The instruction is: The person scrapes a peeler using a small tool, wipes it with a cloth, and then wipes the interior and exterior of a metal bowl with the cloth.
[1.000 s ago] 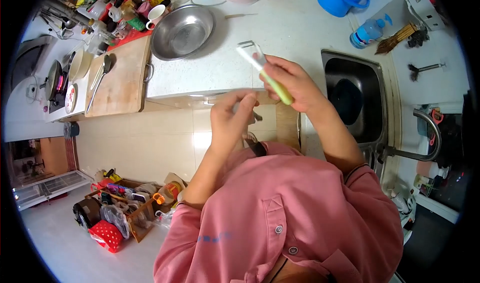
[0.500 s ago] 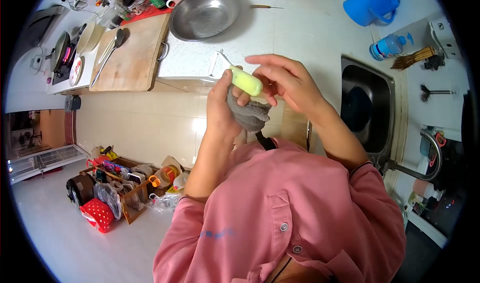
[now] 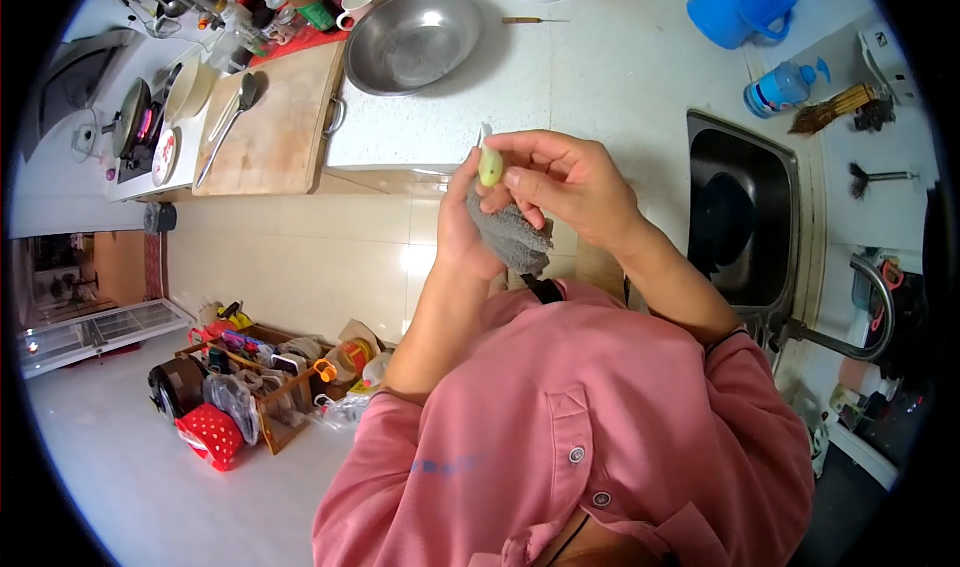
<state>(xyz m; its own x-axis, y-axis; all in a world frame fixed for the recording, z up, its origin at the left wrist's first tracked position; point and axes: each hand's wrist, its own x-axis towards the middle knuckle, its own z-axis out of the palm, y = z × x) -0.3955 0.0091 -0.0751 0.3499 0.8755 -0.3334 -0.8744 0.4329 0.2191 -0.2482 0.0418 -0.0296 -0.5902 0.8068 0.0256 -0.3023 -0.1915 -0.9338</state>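
Note:
A peeler (image 3: 490,168) with a yellow-green handle is seen nearly end-on between my two hands, its pale head pointing away towards the counter. My left hand (image 3: 463,229) is closed round the peeler and a grey cloth (image 3: 515,239), which hangs below its fingers. The thumb and index finger of my right hand (image 3: 585,189) pinch the handle from the other side. Its lower fingers touch the top of the cloth. Both hands are in front of the counter edge, near my chest.
On the counter (image 3: 610,87) are a steel basin (image 3: 413,47), a thin tool (image 3: 530,21), a cutting board (image 3: 285,117) with a spoon, and a blue jug (image 3: 738,7). A sink (image 3: 765,267) is at the right. A crate of goods (image 3: 280,407) is lower left.
The peeler has passed from my right hand to my left, where the grey cloth has come into view. It has since turned end-on, and my right fingers have closed on its handle.

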